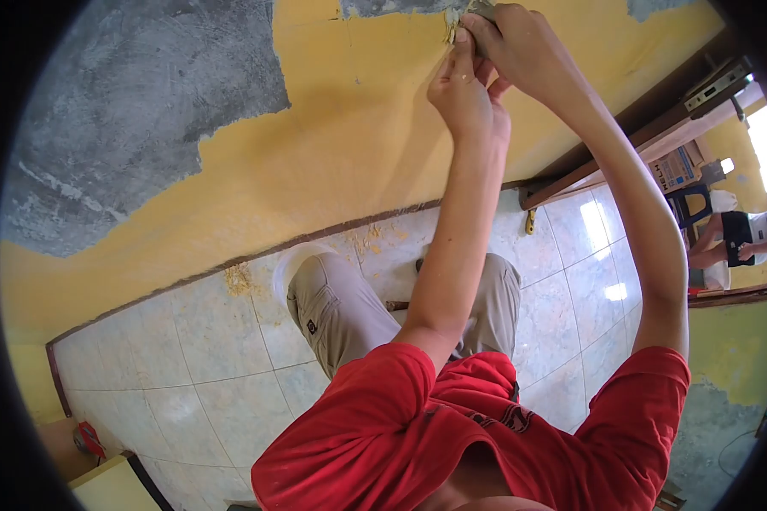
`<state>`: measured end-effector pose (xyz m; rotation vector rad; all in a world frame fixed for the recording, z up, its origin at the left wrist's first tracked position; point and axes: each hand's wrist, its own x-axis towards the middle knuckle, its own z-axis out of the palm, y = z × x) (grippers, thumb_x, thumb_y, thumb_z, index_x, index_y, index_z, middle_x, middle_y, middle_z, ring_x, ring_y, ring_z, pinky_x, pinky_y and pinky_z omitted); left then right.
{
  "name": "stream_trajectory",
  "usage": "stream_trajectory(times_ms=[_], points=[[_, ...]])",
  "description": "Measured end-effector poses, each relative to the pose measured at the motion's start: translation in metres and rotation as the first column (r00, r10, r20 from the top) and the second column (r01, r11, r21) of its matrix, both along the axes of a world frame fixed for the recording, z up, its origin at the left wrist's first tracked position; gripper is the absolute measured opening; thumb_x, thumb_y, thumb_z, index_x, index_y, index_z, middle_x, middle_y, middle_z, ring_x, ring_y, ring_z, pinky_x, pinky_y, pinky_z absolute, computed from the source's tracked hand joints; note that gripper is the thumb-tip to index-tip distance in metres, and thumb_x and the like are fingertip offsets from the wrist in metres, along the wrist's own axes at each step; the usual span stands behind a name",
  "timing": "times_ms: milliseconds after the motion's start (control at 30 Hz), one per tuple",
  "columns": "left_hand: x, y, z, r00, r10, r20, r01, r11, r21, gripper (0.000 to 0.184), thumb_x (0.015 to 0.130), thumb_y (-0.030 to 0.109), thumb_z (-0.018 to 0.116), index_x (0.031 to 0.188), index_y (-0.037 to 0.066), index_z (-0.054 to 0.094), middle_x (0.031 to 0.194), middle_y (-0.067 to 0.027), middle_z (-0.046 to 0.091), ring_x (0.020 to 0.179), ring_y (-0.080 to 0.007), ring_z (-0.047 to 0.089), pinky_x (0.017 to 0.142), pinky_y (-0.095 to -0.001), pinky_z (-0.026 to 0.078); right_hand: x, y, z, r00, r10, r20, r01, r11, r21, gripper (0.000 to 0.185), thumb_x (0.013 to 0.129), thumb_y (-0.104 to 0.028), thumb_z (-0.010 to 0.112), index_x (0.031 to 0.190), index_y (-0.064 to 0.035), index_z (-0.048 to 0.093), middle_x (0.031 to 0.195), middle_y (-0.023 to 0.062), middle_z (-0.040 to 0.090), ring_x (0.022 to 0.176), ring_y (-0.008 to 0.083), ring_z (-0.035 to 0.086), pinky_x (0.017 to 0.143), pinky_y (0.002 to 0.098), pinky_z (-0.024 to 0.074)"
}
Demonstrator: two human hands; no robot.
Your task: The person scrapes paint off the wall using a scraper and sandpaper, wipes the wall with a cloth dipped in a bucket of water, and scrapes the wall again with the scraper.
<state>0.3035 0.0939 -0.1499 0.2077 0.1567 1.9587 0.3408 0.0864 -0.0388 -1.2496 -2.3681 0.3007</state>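
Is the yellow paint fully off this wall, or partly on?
Partly on: yellow paint borders a large grey patch, and pale flakes lie on the floor below.

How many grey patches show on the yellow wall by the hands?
3: a large patch at left, a strip at top near the left hand, and a small patch at upper right. Some may join beyond the frame.

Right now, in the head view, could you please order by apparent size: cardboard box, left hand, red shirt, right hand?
1. Red shirt
2. Left hand and right hand: too alike to rank
3. Cardboard box, farther away
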Motion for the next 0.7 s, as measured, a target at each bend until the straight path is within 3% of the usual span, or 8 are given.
stream_trajectory(times_ms=[67,133,200,300,433,533,600,700], points=[[0.012,0.012,-0.001,0.996,0.076,0.041,-0.079,0.994,0.080,0.028,0.098,0.028,0.053,0.117,0.009,0.059,0.110,0.0002,0.066,0.097,-0.0113,0.063,0.081,-0.0280,0.055,0.000,-0.002,-0.001,0.997,-0.021,0.068,0.016,0.997,0.080,0.038,0.097,-0.025,0.048,0.086,0.0077,0.064,0.073,0.0276,0.065,0.064,0.0366,0.067,0.061,0.0426,0.0535],[0.019,0.019,0.005,0.892,-0.099,0.442,-0.053,0.946,0.320,0.025,0.095,0.031,0.058,0.105,0.008,0.063,0.090,-0.0031,0.067,0.080,-0.0075,0.065,0.065,-0.0229,0.055,-0.004,-0.002,0.003,0.934,-0.104,0.341,-0.042,0.919,0.393,0.038,0.096,-0.025,0.047,0.084,0.0076,0.064,0.073,0.0263,0.065,0.067,0.0382,0.066,0.062,0.0430,0.0529],[0.016,0.013,0.009,0.886,-0.093,0.454,-0.049,0.955,0.292,0.025,0.095,0.030,0.058,0.106,0.008,0.063,0.091,-0.0034,0.067,0.080,-0.0079,0.064,0.064,-0.0215,0.053,-0.005,-0.015,0.016,0.941,-0.069,0.331,-0.031,0.957,0.287,0.037,0.096,-0.025,0.047,0.086,0.0065,0.064,0.074,0.0256,0.065,0.068,0.0391,0.066,0.063,0.0436,0.0526],[-0.002,-0.009,0.016,0.987,0.027,0.161,-0.013,0.996,-0.083,0.028,0.095,0.029,0.060,0.108,0.004,0.063,0.092,-0.0043,0.067,0.079,-0.0108,0.065,0.064,-0.0248,0.054,0.002,0.016,-0.003,0.976,0.036,0.214,-0.073,0.983,0.169,0.036,0.095,-0.027,0.048,0.089,0.0042,0.064,0.076,0.0248,0.066,0.072,0.0404,0.066,0.064,0.0443,0.0523],[-0.003,-0.005,-0.001,0.972,0.167,-0.168,-0.183,0.979,-0.089,0.032,0.096,0.028,0.058,0.117,0.004,0.058,0.109,-0.0066,0.065,0.097,-0.0148,0.063,0.077,-0.0275,0.053,0.006,0.020,-0.019,0.981,0.187,-0.040,-0.181,0.975,0.131,0.035,0.093,-0.029,0.050,0.089,0.0026,0.065,0.078,0.0253,0.065,0.073,0.0402,0.066,0.065,0.0441,0.0522],[0.011,0.009,-0.008,0.977,0.208,-0.041,-0.208,0.978,-0.015,0.029,0.097,0.027,0.056,0.115,0.005,0.059,0.110,-0.0040,0.064,0.096,-0.0130,0.063,0.074,-0.0273,0.053,-0.001,0.004,-0.014,0.982,-0.102,0.160,0.063,0.971,0.231,0.036,0.093,-0.026,0.049,0.083,0.0051,0.064,0.075,0.0248,0.065,0.073,0.0386,0.067,0.064,0.0434,0.0528],[0.012,0.020,-0.006,0.954,0.108,0.280,-0.184,0.948,0.261,0.029,0.098,0.028,0.053,0.115,0.006,0.059,0.110,-0.0008,0.063,0.096,-0.0109,0.062,0.075,-0.0262,0.052,-0.007,-0.008,-0.007,0.974,-0.046,0.223,-0.036,0.937,0.347,0.037,0.093,-0.026,0.049,0.083,0.0060,0.064,0.075,0.0250,0.065,0.074,0.0384,0.067,0.064,0.0435,0.0531],[0.009,0.016,-0.005,0.946,-0.008,0.325,-0.079,0.964,0.253,0.029,0.099,0.031,0.051,0.116,0.009,0.058,0.108,0.0015,0.064,0.095,-0.0097,0.061,0.075,-0.0260,0.052,-0.005,0.017,-0.017,0.969,0.012,0.246,-0.107,0.919,0.379,0.042,0.094,-0.031,0.049,0.081,0.0066,0.062,0.069,0.0238,0.064,0.066,0.0369,0.066,0.060,0.0412,0.0530]])
